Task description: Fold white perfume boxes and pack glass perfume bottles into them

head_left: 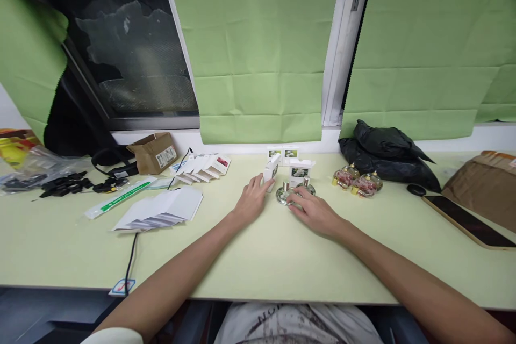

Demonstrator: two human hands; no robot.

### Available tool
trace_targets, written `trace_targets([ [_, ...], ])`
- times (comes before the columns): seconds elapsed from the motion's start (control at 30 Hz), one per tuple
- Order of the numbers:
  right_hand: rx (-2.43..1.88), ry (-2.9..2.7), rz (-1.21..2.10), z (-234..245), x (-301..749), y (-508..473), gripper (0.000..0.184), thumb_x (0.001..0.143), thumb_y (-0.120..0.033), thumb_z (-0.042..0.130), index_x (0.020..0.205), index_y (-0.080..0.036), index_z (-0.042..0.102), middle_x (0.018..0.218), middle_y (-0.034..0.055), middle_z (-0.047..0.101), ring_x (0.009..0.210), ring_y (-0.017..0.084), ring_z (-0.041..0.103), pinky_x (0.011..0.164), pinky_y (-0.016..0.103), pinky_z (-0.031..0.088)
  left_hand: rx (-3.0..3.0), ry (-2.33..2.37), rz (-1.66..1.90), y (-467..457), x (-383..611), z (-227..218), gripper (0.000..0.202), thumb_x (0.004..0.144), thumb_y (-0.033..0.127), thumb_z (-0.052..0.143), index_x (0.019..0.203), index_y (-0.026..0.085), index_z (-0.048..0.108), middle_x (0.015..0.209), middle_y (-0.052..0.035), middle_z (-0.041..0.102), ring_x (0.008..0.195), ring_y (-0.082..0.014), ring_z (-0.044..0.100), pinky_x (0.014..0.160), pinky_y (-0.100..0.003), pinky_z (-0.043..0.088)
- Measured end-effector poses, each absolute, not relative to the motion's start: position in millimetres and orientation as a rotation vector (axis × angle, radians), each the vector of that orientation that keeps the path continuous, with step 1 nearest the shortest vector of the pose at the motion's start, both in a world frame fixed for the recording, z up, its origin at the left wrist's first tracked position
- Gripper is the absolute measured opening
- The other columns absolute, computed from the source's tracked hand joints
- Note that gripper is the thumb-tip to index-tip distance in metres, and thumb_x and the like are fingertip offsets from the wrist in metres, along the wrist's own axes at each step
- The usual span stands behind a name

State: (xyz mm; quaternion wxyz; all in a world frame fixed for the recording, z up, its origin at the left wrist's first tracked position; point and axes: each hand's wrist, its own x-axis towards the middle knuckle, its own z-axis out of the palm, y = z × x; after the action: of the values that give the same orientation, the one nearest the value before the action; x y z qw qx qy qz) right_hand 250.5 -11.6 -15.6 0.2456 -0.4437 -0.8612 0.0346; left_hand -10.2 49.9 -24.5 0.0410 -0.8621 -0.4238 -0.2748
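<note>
My left hand (250,201) grips the lower part of a small white box (271,167) between thumb and fingers; the box stands tilted on the table. My right hand (316,212) has its fingertips curled at a round clear perfume bottle (284,194) with a metallic cap. A second clear perfume bottle (306,187) stands just behind that hand, partly hidden by it. Behind the bottles is a white box (300,171) with a flower picture and a flap sticking out at its top. Two more boxes with flower pictures (282,156) stand side by side against the wall.
On the right are several pink bottles with gold caps (357,180), black plastic bags (387,153), a phone (470,220) and brown packaging (484,185). To the left lie flattened white cartons (161,209), more cartons (203,166), an open cardboard box (153,153) and a black cable (131,263).
</note>
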Motion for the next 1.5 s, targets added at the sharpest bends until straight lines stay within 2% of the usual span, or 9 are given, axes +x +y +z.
trace_targets([
  [0.17, -1.224, -2.358, 0.107, -11, 253, -13, 0.013, 0.107, -0.031, 0.044, 0.114, -0.030, 0.055, 0.133, 0.0057, 0.057, 0.086, 0.019, 0.065, 0.074, 0.036, 0.054, -2.653, -1.345, -1.163, 51, -14, -27, 0.021, 0.105, 0.035, 0.050, 0.122, 0.023, 0.048, 0.128, -0.0125, 0.054, 0.116, -0.0278, 0.057, 0.096, -0.043, 0.049],
  [0.33, -1.231, -2.357, 0.136, -9, 255, -14, 0.006, 0.105, -0.030, 0.046, 0.108, -0.028, 0.051, 0.124, 0.0054, 0.059, 0.080, 0.018, 0.062, 0.072, 0.033, 0.050, -2.655, -1.519, -1.404, 55, -14, -30, 0.055, 0.095, 0.049, 0.067, 0.133, 0.024, 0.036, 0.130, -0.0120, 0.058, 0.111, -0.0250, 0.063, 0.091, -0.038, 0.050],
  [0.4, -1.229, -2.338, 0.148, -8, 254, -15, 0.005, 0.104, -0.029, 0.047, 0.109, -0.028, 0.050, 0.116, 0.0049, 0.061, 0.078, 0.019, 0.061, 0.071, 0.033, 0.049, -2.730, -1.528, -1.408, 56, -13, -29, 0.066, 0.095, 0.046, 0.068, 0.145, 0.027, 0.029, 0.137, -0.0126, 0.058, 0.112, -0.0240, 0.065, 0.091, -0.037, 0.051],
  [0.5, -1.264, -2.296, 0.210, -7, 252, -17, 0.011, 0.103, -0.029, 0.049, 0.113, -0.027, 0.046, 0.104, 0.0029, 0.064, 0.071, 0.019, 0.059, 0.068, 0.032, 0.046, -2.808, -1.508, -1.331, 56, -12, -26, 0.058, 0.101, 0.038, 0.058, 0.151, 0.028, 0.030, 0.137, -0.0118, 0.061, 0.111, -0.0237, 0.066, 0.092, -0.037, 0.052],
  [0.67, -1.314, -2.221, 0.307, -4, 249, -19, 0.034, 0.098, -0.032, 0.054, 0.129, -0.025, 0.040, 0.106, 0.0053, 0.068, 0.064, 0.019, 0.058, 0.065, 0.032, 0.043, -2.772, -1.493, -1.277, 54, -15, -25, 0.049, 0.099, 0.028, 0.056, 0.144, 0.024, 0.038, 0.131, -0.0122, 0.064, 0.108, -0.0260, 0.067, 0.089, -0.039, 0.053],
  [0.87, -1.311, -2.156, 0.349, -8, 248, -15, 0.060, 0.098, -0.040, 0.060, 0.150, -0.029, 0.032, 0.115, 0.0073, 0.069, 0.075, 0.021, 0.064, 0.071, 0.034, 0.047, -2.770, -1.370, -1.276, 51, -16, -24, 0.035, 0.100, 0.034, 0.058, 0.131, 0.023, 0.046, 0.120, -0.0083, 0.065, 0.109, -0.0247, 0.065, 0.091, -0.038, 0.053],
  [1.07, -1.245, -2.092, 0.301, -16, 240, -8, 0.035, 0.101, -0.042, 0.058, 0.132, -0.029, 0.049, 0.125, 0.0054, 0.067, 0.087, 0.021, 0.065, 0.082, 0.037, 0.049, -2.776, -1.029, -1.212, 44, -17, -15, 0.041, 0.105, 0.020, 0.048, 0.144, 0.024, 0.039, 0.134, -0.0124, 0.058, 0.125, -0.0249, 0.058, 0.104, -0.042, 0.050],
  [1.2, -1.196, -2.102, 0.282, -15, 236, -7, 0.017, 0.103, -0.040, 0.055, 0.114, -0.027, 0.055, 0.115, 0.0037, 0.066, 0.089, 0.021, 0.063, 0.080, 0.034, 0.047, -2.764, -0.951, -1.120, 42, -22, -11, 0.044, 0.106, 0.016, 0.044, 0.148, 0.027, 0.038, 0.140, -0.0128, 0.052, 0.125, -0.0232, 0.059, 0.096, -0.038, 0.055],
  [1.5, -1.207, -1.935, 0.195, -8, 247, -16, 0.018, 0.103, -0.043, 0.054, 0.103, -0.025, 0.050, 0.090, 0.0001, 0.061, 0.070, 0.018, 0.054, 0.066, 0.031, 0.040, -2.717, -1.007, -0.972, 39, -23, -8, 0.055, 0.103, 0.016, 0.051, 0.154, 0.034, 0.037, 0.134, -0.0077, 0.056, 0.113, -0.0208, 0.067, 0.084, -0.030, 0.059],
])
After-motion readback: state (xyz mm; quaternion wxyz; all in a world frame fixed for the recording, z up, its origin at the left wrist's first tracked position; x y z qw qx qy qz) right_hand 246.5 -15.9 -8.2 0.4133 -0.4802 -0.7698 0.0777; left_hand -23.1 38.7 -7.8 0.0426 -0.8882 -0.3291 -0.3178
